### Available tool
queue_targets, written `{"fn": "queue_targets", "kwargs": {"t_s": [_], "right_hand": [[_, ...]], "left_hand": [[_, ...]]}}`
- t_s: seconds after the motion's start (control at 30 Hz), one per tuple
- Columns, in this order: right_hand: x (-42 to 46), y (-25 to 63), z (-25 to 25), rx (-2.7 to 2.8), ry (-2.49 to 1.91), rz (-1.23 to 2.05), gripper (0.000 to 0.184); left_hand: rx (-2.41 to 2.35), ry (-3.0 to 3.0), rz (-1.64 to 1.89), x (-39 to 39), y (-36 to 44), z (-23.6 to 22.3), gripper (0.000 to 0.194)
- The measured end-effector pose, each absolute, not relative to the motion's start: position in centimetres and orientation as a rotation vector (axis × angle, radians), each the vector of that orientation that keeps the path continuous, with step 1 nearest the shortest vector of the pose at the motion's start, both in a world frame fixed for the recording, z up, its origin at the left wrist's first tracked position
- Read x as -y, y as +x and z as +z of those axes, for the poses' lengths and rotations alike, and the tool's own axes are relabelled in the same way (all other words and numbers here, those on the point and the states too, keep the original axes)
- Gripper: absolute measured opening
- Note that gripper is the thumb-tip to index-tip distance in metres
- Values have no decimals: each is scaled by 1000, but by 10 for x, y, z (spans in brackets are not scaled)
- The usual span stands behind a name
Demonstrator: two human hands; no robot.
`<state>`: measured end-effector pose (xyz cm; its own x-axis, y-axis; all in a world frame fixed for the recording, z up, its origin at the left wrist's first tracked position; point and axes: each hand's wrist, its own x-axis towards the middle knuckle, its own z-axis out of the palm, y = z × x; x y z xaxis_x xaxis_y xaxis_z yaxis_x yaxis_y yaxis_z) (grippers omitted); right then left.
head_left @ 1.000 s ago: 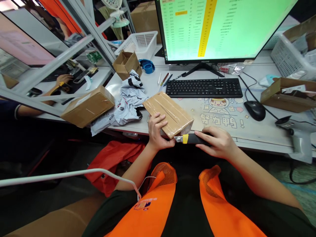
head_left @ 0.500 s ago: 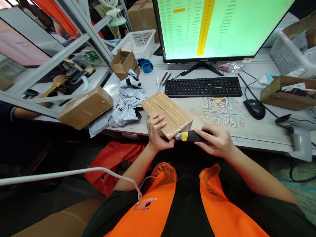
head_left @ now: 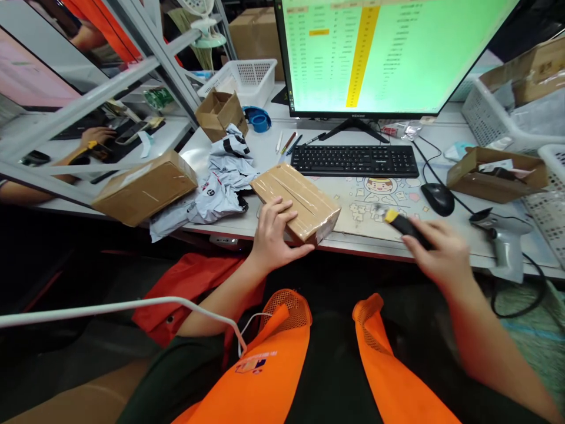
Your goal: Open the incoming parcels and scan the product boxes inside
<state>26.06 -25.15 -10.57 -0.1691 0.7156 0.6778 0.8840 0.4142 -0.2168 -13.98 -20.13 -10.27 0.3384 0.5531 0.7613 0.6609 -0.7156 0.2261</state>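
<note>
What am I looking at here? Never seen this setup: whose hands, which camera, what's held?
There's no robot: these are a person's two bare hands. The view comes from one head-worn camera looking forward and down, so the wearer's orange vest shows too. The left hand lies over a taped cardboard box; whether it grips or just steadies is hard to tell. The right hand holds a black-handled cutter, apart from the box, its tip blurred. On the desk are a monitor, keyboard, mouse and crumpled plastic bag. The hand at far left is a co-worker's.
</note>
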Motion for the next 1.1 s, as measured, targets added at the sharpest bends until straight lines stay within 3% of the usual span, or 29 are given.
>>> {"fn": "queue_targets", "kwargs": {"t_s": [0.2,0.73,0.93,1.1], "right_hand": [[258,180,-100,2168,-1013,-177,40],[198,209,-108,2095,-1025,-212,38],[194,247,-112,1920,-1256,-118,43],[225,264,-98,1809,-1315,-36,42]], "left_hand": [[1409,-2292,-1193,211,-114,-95,37],[1213,-2202,-1202,207,-111,-107,34],[1244,-2574,-1133,186,-145,-79,52],[1520,-2716,-1194,129,-206,-74,94]]}}
